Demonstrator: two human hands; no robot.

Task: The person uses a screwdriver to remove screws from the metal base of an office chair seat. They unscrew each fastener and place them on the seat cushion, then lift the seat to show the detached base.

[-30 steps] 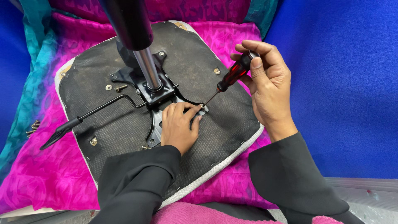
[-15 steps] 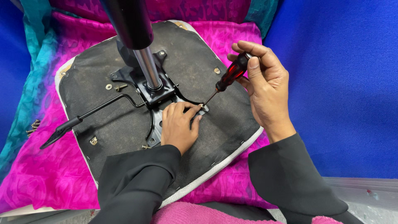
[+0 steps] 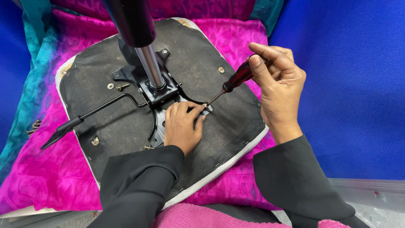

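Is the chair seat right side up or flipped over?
Flipped over: the black fabric-covered chair seat underside faces up, with its black metal mounting plate and chrome column showing.

Screwdriver handle (image 3: 238,77): dark red. Seat underside (image 3: 101,114): black fabric, white edging. Cloth (image 3: 42,169): magenta, mottled pattern, teal border. Sleeves (image 3: 135,185): black.

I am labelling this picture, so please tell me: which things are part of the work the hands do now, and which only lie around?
In use:
right hand holding screwdriver
left hand steadying a screw
black mounting plate
upturned chair seat

Lying about:
loose screw and washer on the seat
loose screws on pink cloth
black lever
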